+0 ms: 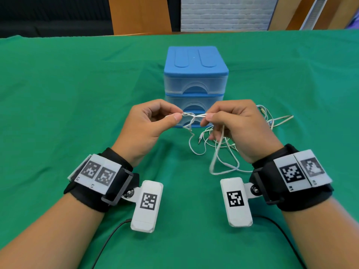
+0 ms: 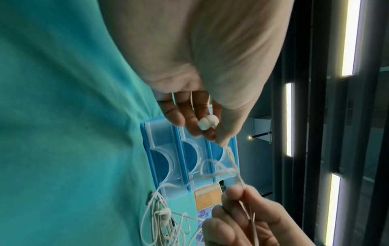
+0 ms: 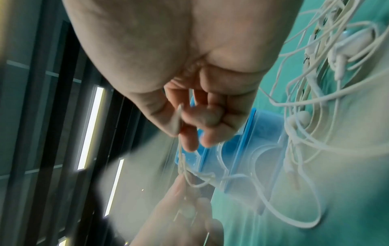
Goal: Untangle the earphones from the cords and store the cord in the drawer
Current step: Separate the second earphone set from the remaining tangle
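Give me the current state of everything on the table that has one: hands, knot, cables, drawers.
left hand: raised off the table, pinching the knot's left side, earbuds tucked in its fingers.
right hand: raised, pinching the knot's right side.
knot: still tangled, stretched between both hands.
loose cables: heaped on the green cloth, audio plug lying free.
drawer unit: upright, all visible drawers closed.

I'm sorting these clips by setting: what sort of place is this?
Probably a staged indoor recording room rather than a home: a table draped in green cloth, a white brick wall with wooden panels behind, and strip ceiling lights.
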Motion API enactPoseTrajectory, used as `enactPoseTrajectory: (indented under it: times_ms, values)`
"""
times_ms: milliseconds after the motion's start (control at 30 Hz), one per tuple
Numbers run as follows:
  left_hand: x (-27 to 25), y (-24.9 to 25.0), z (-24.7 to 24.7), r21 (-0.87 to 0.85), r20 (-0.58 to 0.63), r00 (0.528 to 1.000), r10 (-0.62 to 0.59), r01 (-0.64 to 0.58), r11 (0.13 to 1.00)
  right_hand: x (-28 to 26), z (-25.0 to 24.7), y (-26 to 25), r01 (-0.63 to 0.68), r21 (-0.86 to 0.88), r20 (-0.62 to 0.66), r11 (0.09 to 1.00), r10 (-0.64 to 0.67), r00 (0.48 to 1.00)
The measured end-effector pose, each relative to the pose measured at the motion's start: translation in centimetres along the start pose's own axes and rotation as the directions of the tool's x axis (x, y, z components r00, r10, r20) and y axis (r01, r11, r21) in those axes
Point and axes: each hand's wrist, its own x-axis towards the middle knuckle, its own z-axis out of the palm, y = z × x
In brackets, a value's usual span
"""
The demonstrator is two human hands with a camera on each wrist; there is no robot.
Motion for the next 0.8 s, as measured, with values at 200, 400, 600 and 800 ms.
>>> enactPoseTrajectory:
  times_ms: [200,400,600,800]
  values:
    - [-0.1,0.0,0.1,-0.027,0.041,0.999,0.025,-0.024,0.999,0.2,-0.4,0.3,-0.044,-0.033,-0.056,0.998,0.042,0.998]
    - [-0.2,0.4,0.5,-0.035,0.045,0.998,0.036,-0.034,0.999,-0.1,0.0,0.4,0.045,-0.072,0.024,0.996,-0.043,0.999]
    - [-0.2,0.5,0.6,-0.024,0.022,0.999,0.049,-0.049,0.999,0.0,0.6,0.4,0.043,-0.071,0.054,0.997,-0.04,0.998]
    - [-0.3,0.5,0.5,0.115,0.006,0.999,0.05,-0.05,0.992,-0.1,0.8,0.5,0.037,-0.07,0.06,0.997,-0.033,0.998]
